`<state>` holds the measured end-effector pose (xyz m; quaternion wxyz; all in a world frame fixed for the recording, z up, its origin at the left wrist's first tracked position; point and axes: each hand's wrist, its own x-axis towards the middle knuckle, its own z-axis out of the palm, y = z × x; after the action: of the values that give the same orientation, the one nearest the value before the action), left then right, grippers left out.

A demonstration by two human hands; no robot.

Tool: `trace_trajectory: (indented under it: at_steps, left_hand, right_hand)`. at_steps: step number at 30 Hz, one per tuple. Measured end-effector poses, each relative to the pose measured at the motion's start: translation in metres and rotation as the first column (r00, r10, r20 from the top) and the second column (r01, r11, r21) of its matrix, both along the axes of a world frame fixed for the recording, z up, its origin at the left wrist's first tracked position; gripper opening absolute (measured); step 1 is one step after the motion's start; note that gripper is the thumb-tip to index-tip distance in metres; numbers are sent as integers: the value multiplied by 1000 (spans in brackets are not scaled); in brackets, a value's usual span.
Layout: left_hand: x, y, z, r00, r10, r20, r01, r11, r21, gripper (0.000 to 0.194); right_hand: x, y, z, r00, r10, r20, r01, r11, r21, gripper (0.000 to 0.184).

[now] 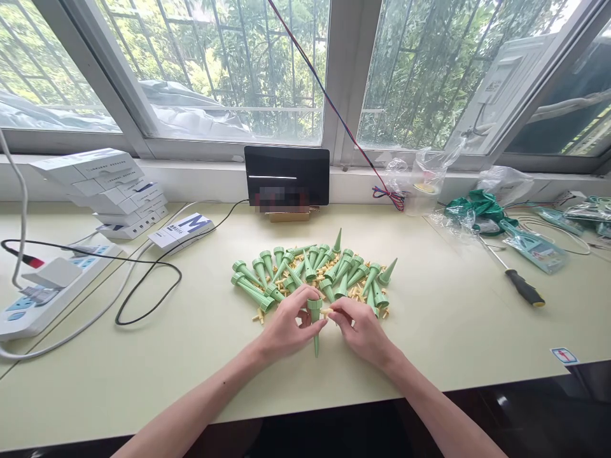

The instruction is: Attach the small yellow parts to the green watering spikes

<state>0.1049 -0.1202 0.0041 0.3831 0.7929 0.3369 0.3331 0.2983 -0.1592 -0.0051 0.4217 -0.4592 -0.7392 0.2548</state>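
Note:
My left hand [286,324] is closed around a green cone-shaped spike [315,324], holding it upright with its point down toward me. My right hand [360,327] pinches a small yellow piece [327,312] right beside the spike's wide top. Just beyond both hands lies a pile of several more green spikes [315,270] mixed with small yellow parts [356,292] on the pale green table [191,356].
A dark tablet [286,177] stands at the window sill. White boxes [107,187], a power strip [42,289] and black and white cables [143,280] lie at the left. A screwdriver [518,280], plastic bags [429,175] and green items [477,210] sit at the right.

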Motion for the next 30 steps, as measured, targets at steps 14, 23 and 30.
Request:
trace_trajectory:
  at_steps: [14,23,30]
  left_hand:
    - [0,2,6,999,36,-8,-36,999,-18,20]
    - [0,1,5,1000,23,-16,-24,999,-41,20]
    - [1,0,7,1000,4,-15,-5,998,-55,18]
  right_hand:
    - [0,0,3,999,-19,-43,17,999,-44,10]
    - [1,-1,2,1000,6,-8,-6,1000,1,12]
    - [2,0,-1,999,21,31,-22,1000,18,14]
